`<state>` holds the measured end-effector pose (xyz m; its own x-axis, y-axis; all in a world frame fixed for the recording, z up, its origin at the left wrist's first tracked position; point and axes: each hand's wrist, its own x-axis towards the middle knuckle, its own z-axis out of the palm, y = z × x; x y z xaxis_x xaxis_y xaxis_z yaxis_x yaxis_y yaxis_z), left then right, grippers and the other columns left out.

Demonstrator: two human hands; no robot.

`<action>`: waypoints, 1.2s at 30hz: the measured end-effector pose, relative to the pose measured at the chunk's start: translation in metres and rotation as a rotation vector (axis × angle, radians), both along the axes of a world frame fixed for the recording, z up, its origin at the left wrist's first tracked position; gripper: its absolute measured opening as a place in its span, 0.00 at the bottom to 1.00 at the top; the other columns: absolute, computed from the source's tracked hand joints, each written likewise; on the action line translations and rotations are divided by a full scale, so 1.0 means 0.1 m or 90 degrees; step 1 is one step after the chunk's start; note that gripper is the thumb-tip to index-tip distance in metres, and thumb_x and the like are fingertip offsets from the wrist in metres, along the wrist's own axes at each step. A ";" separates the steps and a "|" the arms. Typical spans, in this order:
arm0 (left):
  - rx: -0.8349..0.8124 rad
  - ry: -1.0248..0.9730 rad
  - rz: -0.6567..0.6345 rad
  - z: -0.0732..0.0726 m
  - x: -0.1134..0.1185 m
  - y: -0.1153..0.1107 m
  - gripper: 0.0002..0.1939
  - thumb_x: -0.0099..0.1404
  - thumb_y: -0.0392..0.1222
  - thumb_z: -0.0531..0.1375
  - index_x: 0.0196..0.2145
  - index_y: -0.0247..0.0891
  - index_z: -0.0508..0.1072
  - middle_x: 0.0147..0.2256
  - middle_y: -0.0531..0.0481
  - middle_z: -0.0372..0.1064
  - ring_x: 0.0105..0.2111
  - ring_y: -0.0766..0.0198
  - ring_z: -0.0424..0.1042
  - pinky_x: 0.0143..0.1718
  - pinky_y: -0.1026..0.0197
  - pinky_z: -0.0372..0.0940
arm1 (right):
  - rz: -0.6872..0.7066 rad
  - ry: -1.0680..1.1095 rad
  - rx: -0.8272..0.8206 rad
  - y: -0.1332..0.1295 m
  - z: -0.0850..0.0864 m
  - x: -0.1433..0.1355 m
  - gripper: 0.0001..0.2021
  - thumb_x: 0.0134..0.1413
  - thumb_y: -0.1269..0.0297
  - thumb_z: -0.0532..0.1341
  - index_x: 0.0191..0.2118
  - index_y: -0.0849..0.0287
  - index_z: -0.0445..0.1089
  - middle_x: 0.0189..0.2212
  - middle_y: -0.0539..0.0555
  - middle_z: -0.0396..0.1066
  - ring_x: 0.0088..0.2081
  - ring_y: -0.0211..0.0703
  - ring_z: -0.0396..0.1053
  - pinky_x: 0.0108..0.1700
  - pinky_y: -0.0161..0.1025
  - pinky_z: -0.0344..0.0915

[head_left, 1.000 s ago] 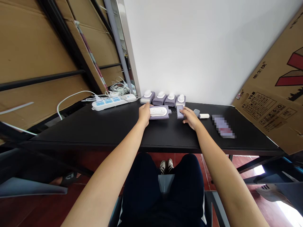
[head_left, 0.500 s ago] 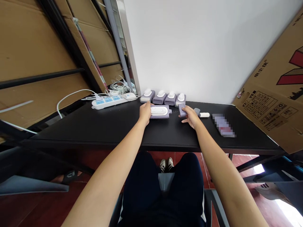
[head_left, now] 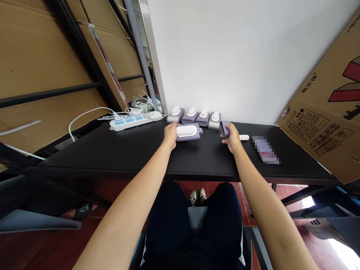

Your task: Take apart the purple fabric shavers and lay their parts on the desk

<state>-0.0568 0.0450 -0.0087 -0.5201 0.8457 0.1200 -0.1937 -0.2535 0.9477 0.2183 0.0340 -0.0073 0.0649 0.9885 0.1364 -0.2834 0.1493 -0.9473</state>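
My left hand [head_left: 170,134] is closed on the left end of a purple block with a white oval, bumpy pad [head_left: 187,131] on its face. The block is tilted slightly above the black table. My right hand [head_left: 233,139] pinches a purple end cap [head_left: 224,128] that is apart from the block. Between block and cap stretches a thin coiled wire [head_left: 209,131], like a spring; how it is fastened is too small to tell. Beside my right hand lies a white handle [head_left: 244,137], its other end hidden behind the hand.
Behind my hands, several purple blocks with white knobs [head_left: 191,112] stand in a row along the white wall. A white power strip [head_left: 135,120] with tangled cables lies at left. A phone [head_left: 264,150] with a blurred screen lies at right, near a leaning cardboard box [head_left: 317,127].
My right hand has moved right with the end cap, which has turned, widening the gap to the block. The coiled wire is stretched longer. My left hand has shifted slightly left, tilting the block.
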 end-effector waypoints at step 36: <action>-0.184 0.403 0.189 0.13 -0.35 -0.13 0.06 0.62 0.44 0.61 0.32 0.44 0.78 0.42 0.37 0.79 0.51 0.35 0.73 0.56 0.42 0.60 | -0.057 0.001 -0.090 -0.05 0.10 -0.04 0.18 0.69 0.61 0.55 0.60 0.51 0.69 0.36 0.48 0.69 0.27 0.39 0.70 0.22 0.31 0.70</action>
<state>-0.0919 0.0324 0.0040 -0.6365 0.7237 0.2667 0.4478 0.0652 0.8917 0.2138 0.0285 0.0025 0.1541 0.9880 -0.0045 -0.2764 0.0387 -0.9603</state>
